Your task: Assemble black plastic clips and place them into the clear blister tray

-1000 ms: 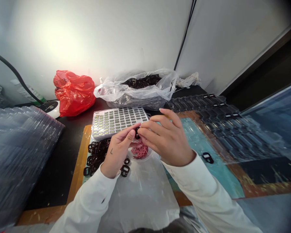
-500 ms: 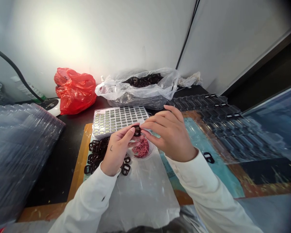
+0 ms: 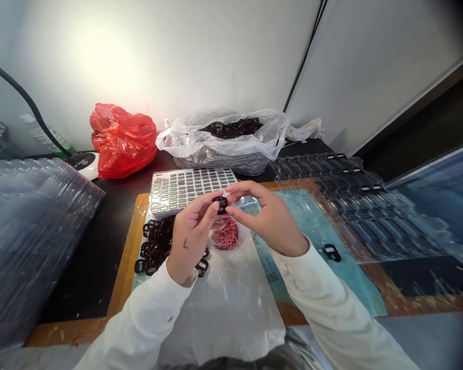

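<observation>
Between thumb and fingers, my left hand [image 3: 191,234] pinches a small black plastic part [image 3: 220,205] from its left side. My right hand [image 3: 272,216] has its thumb and fingertips closed on the same part's right edge. Beneath the hands is a round clear dish of small pinkish-red pieces [image 3: 226,235]. Behind them lies a white tray [image 3: 193,186] with rows of small rectangular pieces. A heap of black parts [image 3: 156,241] lies left of my left hand, partly hidden by it.
A red bag [image 3: 125,141] and a clear bag of black parts [image 3: 224,149] stand at the back. Stacked clear trays [image 3: 34,231] are at the left, clear ribbed trays [image 3: 362,205] at the right. One black part [image 3: 332,252] lies on the blue-green sheet [image 3: 312,221].
The black part has been turned in my fingers. My right hand's raised fingers have come down and closed in on the part. The view has shifted slightly.
</observation>
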A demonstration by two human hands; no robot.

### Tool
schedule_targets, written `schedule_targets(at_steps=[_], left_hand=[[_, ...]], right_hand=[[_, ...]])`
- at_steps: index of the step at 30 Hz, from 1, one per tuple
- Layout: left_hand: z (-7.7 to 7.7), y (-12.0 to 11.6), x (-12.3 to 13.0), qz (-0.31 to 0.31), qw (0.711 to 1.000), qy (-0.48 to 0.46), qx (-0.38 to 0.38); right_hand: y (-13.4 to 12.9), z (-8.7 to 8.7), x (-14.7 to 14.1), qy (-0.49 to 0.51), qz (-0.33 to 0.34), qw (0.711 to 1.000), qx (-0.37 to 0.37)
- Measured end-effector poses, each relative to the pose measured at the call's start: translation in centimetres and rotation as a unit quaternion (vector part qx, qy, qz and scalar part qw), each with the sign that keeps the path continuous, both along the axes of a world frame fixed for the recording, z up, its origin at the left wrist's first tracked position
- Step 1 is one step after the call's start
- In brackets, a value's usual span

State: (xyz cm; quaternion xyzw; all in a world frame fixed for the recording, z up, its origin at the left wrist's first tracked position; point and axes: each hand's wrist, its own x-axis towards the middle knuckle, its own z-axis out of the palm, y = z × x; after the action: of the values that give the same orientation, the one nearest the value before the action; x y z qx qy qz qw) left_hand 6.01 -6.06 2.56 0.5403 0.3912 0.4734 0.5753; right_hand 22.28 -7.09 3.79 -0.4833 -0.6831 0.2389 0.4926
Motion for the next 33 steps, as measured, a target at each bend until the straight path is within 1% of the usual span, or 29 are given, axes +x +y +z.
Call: schedule_targets(at_steps=[3, 7, 14, 21, 30, 33], left_hand=[[0.00, -0.15, 0.05, 0.007, 1.000, 0.010, 0.023], [0.04, -0.21, 0.08, 0.004, 0.999, 0.019, 0.028], [0.05, -0.25, 0.06, -0.003, 0.999, 0.016, 0.036], [0.04, -0.32, 0.15, -0.002, 0.999, 0.025, 0.044], [-0.14, -0.22, 0.26, -0.023, 1.000, 0.015, 0.009], [0.00, -0.17, 0.27, -0.028, 1.000, 0.007, -0.013]], right_hand=[[0.12, -0.17, -0.02, 0.049, 0.018, 0.998, -0.029], [0.34, -0.37, 0.02, 0.091, 0.044, 0.993, -0.057], [0.52, -0.72, 0.13, 0.137, 0.078, 0.985, -0.073], [0.44, -0.68, -0.16, 0.137, 0.058, 0.986, -0.079], [0.47, -0.92, -0.37, 0.076, 0.013, 0.995, -0.058], [0.41, -0.91, -0.27, 0.072, 0.011, 0.996, -0.049]])
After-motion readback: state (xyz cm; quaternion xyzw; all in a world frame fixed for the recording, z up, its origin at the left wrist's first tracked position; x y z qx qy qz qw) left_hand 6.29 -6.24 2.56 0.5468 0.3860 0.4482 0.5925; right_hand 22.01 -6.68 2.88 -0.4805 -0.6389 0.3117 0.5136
